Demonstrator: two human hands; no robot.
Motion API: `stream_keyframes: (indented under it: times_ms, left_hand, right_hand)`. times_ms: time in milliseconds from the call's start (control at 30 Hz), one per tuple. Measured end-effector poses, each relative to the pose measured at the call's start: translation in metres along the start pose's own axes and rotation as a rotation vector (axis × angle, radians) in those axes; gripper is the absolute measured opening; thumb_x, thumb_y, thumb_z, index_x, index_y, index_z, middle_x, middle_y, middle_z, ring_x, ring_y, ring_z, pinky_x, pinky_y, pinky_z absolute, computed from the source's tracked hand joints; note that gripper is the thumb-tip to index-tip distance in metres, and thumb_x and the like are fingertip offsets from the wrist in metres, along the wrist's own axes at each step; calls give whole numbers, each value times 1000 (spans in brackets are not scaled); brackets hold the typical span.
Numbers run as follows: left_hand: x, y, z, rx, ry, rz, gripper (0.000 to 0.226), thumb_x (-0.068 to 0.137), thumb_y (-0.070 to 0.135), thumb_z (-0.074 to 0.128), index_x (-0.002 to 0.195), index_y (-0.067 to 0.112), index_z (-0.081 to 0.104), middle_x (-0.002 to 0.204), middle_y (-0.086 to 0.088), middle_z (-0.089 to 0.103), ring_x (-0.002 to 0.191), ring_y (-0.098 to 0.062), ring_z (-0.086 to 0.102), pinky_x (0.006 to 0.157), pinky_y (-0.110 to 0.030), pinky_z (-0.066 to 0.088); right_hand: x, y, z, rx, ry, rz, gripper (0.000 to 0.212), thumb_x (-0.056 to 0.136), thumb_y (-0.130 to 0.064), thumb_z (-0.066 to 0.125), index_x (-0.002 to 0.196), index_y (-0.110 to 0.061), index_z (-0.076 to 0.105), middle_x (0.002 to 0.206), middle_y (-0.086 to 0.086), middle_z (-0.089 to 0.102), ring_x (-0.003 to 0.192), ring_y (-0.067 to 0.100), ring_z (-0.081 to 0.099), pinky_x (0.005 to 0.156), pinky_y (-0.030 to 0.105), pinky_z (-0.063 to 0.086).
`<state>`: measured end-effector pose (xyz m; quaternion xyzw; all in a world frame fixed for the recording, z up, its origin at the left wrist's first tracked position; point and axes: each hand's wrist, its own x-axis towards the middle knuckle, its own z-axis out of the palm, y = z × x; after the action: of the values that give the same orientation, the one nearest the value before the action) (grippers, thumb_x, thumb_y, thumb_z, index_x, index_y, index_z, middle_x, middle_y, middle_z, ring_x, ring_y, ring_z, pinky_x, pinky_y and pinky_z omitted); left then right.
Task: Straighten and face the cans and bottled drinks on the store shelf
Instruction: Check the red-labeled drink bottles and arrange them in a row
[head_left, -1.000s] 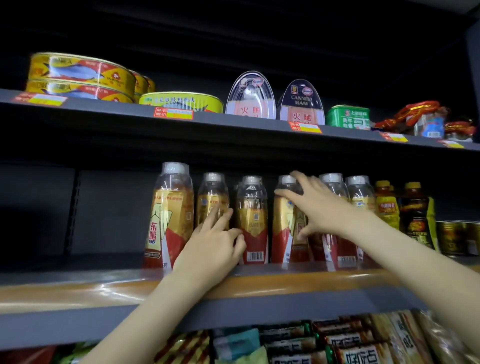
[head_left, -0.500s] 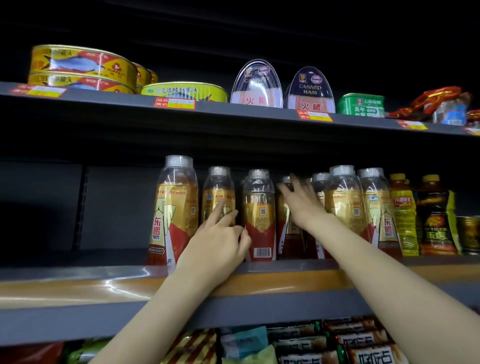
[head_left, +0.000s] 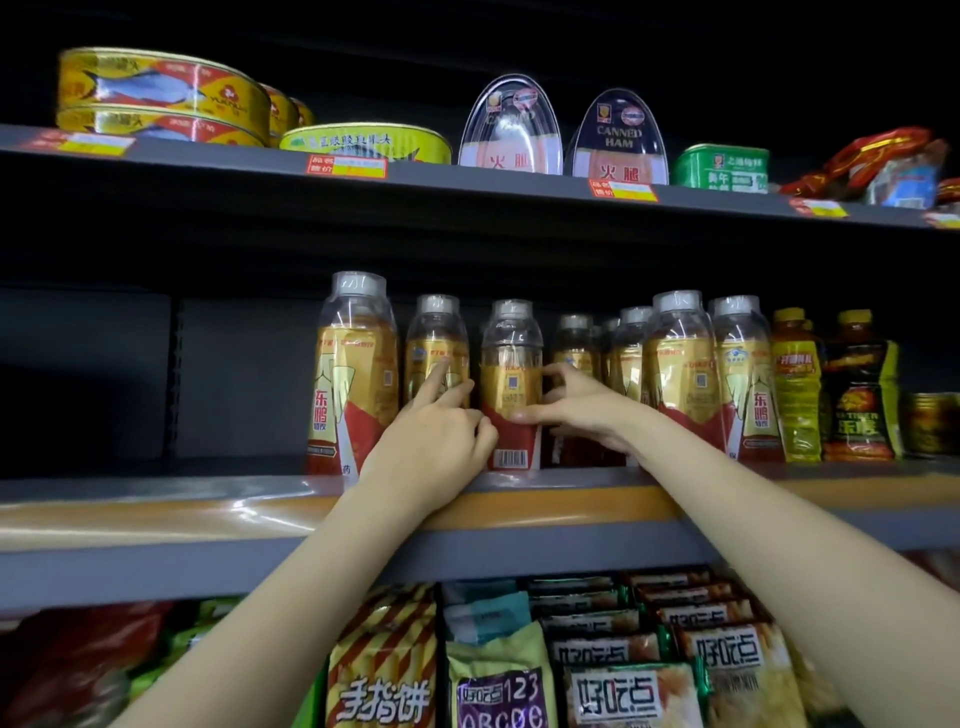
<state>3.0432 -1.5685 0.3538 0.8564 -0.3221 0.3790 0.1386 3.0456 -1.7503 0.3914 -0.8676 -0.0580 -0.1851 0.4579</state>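
Observation:
Gold-and-red drink bottles stand in a row on the middle shelf (head_left: 208, 514). My right hand (head_left: 582, 410) pinches the third bottle (head_left: 511, 447), which shows its barcode to the front, with the thumb on its face and the fingers curled round its right side. My left hand (head_left: 431, 436) lies with straight fingers against the second bottle (head_left: 436, 338), its thumb next to the third bottle. The first bottle (head_left: 356, 364) stands at the left end. More bottles (head_left: 675, 374) stand to the right, some set further back behind my right hand.
A yellow bottle (head_left: 795, 384) and a dark bottle (head_left: 857, 384) close the row on the right. The upper shelf (head_left: 467, 182) carries flat fish cans (head_left: 156, 98), ham tins (head_left: 618, 140) and a green tin (head_left: 722, 166). Snack packs (head_left: 597, 675) fill the shelf below.
My right hand has come left, off the bottles further back, and now pinches the third bottle. My left hand has stayed on the second bottle.

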Motion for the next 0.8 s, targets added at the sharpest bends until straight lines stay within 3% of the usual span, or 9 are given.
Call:
stream_keyframes:
  times_ms: [133,233,333,433,500,633,733,800]
  left_hand:
    - [0,-1,-3,-20,-26,-1,44,98,28,31,90,10,70,149,-10,33,145,-18,-1,117,-39,9]
    - [-2,1,-7,-29,-46,-8,43,98,28,31,92,11,69,151,-8,30,144,-17,-4,117,-40,12]
    - [-2,3,-7,-7,-24,-11,42,98,28,31,102,10,68,149,-8,35,145,-17,1,117,-39,14]
    - [-7,7,-12,-30,98,-10,37,96,25,37,125,11,56,146,-5,39,142,-17,17,111,-32,24]
    - [-12,12,-19,-67,236,46,37,95,23,43,129,13,53,143,-2,44,135,-14,32,104,-26,31]
    - [-27,29,-31,-208,416,105,40,92,22,51,132,17,50,139,3,47,126,-7,42,96,-10,25]
    - [-34,55,-33,-418,267,120,57,92,35,52,143,23,31,144,11,36,129,1,33,102,-13,25]
    - [-36,71,-35,-652,94,92,72,84,49,54,145,27,23,138,18,37,118,12,37,97,-11,33]
  right_hand:
    - [-10,-12,-6,-122,68,9,88,71,-18,82,142,-15,29,134,6,48,114,21,51,88,35,51]
    - [-30,-20,-27,-137,39,53,97,70,-15,82,147,-18,23,141,9,45,113,23,54,73,29,53]
    - [-52,-24,-39,-70,75,43,105,70,-23,82,151,-21,14,148,8,36,121,24,48,84,32,47]
    - [-63,-24,-29,-35,199,-55,92,69,-27,82,143,-19,28,138,5,46,110,18,49,87,34,43]
    - [-70,-21,-27,3,278,-126,89,68,-26,83,140,-20,32,130,-2,48,108,15,46,89,32,41]
    - [-93,-19,-43,227,303,-267,94,50,-32,87,131,-28,40,126,-7,53,114,16,54,97,41,47]
    - [-111,-21,-54,422,250,-387,81,50,-26,84,123,-32,48,120,2,62,110,20,62,91,40,52]
    - [-123,-23,-58,590,193,-418,80,54,-18,81,127,-26,49,115,5,65,104,20,65,83,34,55]
